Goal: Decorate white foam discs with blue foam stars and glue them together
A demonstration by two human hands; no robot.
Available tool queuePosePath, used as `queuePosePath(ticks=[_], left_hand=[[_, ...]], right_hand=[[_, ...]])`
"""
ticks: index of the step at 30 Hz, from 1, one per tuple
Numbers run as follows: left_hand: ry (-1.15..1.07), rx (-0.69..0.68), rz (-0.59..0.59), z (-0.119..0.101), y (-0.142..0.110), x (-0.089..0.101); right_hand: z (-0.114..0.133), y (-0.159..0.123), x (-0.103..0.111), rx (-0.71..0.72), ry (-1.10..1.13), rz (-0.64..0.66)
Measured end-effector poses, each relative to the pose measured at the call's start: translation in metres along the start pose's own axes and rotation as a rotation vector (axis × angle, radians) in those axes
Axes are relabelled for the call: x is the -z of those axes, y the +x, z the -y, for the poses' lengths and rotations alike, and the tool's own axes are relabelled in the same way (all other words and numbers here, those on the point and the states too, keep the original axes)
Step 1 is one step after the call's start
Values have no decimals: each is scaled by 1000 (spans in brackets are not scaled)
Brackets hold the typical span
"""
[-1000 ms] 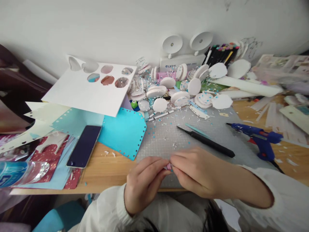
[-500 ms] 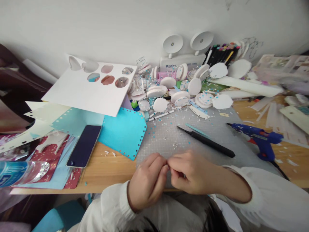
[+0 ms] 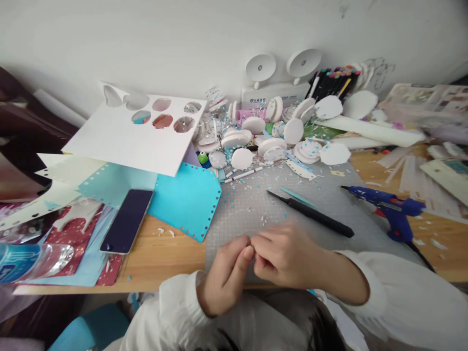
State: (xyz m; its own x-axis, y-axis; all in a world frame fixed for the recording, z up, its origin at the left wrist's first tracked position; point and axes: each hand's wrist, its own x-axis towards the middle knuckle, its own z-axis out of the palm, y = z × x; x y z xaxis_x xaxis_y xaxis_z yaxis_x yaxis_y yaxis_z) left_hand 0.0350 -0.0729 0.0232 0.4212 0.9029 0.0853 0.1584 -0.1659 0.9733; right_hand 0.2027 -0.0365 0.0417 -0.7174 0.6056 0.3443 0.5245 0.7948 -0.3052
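Observation:
My left hand (image 3: 226, 275) and my right hand (image 3: 288, 256) meet fingertip to fingertip over the near edge of the grey cutting mat (image 3: 256, 204). Both are pinched closed around something tiny that the fingers hide. A black pen-like tool (image 3: 310, 214) lies on the mat just beyond my right hand. The blue perforated sheet (image 3: 186, 200) lies left of the mat, past my left hand.
A dark phone (image 3: 127, 220) lies at the left on paper sheets. A white card with round cut-outs (image 3: 135, 134) sits behind it. Several white foam discs (image 3: 270, 134) pile up at the back. A blue glue gun (image 3: 391, 209) rests at the right. Paper scraps litter the wooden table (image 3: 164, 253).
Both hands have drawn back toward my body and a little right, staying pinched together. The small pink piece visible between the fingertips a second ago is hidden now.

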Motion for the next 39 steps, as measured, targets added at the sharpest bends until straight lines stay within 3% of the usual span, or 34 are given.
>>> queuePosePath(ticks=[9, 12, 15, 19, 27, 35, 39], left_hand=[[-339, 206, 16, 3, 3, -6], [-572, 155, 14, 8, 0, -2], [-817, 84, -12, 10, -3, 5], [-932, 92, -25, 10, -1, 9], [-721, 130, 16, 4, 1, 8], [-263, 104, 46, 2, -3, 1], [-146, 132, 25, 2, -5, -7]], right_hand=[[-6, 4, 5, 53, -76, -2], [-24, 1, 11, 15, -132, -52], [-45, -5, 21, -143, -188, -166], [-45, -8, 24, -116, -60, -91], [-4, -29, 13, -49, 164, 165], [12, -55, 13, -212, 201, 215], [14, -55, 16, -226, 208, 86]])
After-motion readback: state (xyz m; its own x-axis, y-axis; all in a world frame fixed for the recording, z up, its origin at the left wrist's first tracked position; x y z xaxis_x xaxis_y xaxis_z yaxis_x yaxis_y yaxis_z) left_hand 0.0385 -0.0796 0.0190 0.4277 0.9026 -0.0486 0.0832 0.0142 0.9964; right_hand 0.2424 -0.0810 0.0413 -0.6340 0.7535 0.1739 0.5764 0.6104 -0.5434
